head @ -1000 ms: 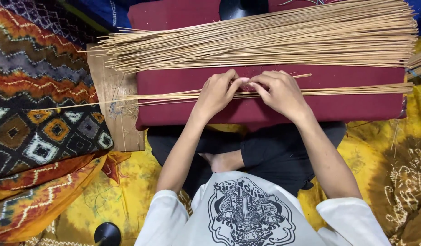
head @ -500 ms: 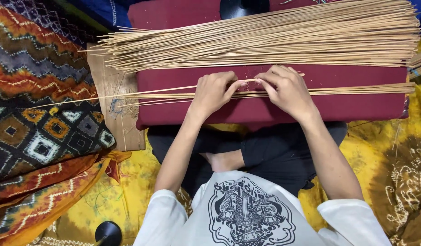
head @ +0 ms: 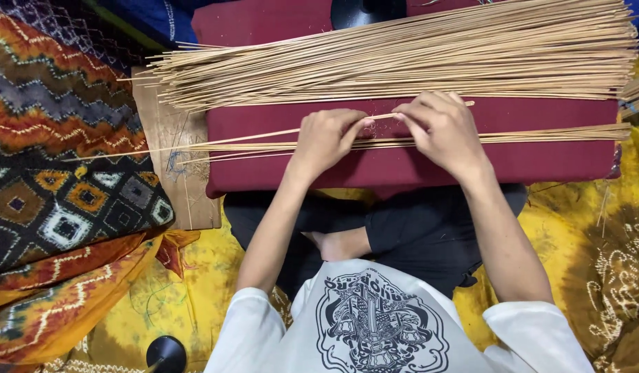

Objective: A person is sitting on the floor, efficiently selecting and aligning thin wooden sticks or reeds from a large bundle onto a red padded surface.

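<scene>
The left hand [head: 326, 138] and right hand [head: 440, 131] pinch one thin bamboo stick [head: 264, 135] between their fingers above a maroon cushion [head: 540, 162]. A small bundle of sticks [head: 554, 135] lies under them, a large pile [head: 402, 59] beyond.

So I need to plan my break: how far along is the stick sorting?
Done: only a thin row of sticks lies on the maroon board near the person. In hand: the left hand and right hand pinch a single stick. Left: the big pile at the far edge, far larger than the row.
</scene>
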